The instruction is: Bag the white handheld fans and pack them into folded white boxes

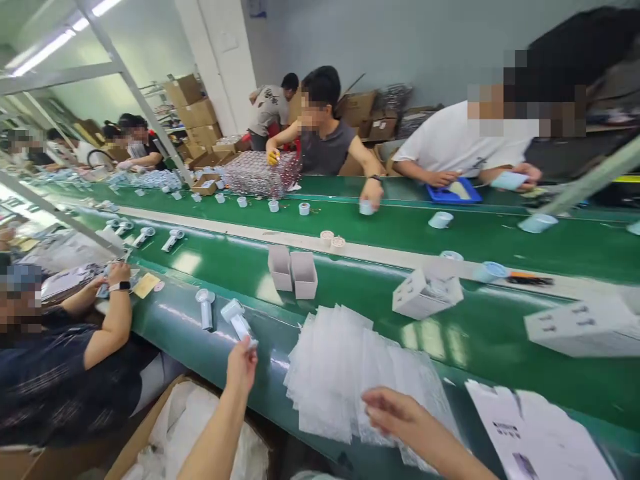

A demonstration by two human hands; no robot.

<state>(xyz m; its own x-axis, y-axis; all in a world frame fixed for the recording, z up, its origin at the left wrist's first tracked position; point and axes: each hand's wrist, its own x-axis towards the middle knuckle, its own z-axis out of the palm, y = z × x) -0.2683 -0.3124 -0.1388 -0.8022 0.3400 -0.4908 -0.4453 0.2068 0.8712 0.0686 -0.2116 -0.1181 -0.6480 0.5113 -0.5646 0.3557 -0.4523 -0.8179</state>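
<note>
My left hand (pixel 242 363) reaches out over the near edge of the green conveyor belt (pixel 480 333) and is closed on the handle of a small pale blue handheld fan (pixel 237 319). A second fan (pixel 205 307) lies on the belt just left of it. My right hand (pixel 395 413) hovers over a spread pile of clear plastic bags (pixel 340 363) at the belt's near edge, fingers curled and blurred, touching or nearly touching the bags.
Two open white boxes (pixel 293 272) stand on the belt beyond the bags. More white boxes (pixel 425 293) lie to the right, printed sheets (pixel 535 433) at the near right. A cardboard box with plastic lining (pixel 200 433) sits below. Other people work across the belt and at my left.
</note>
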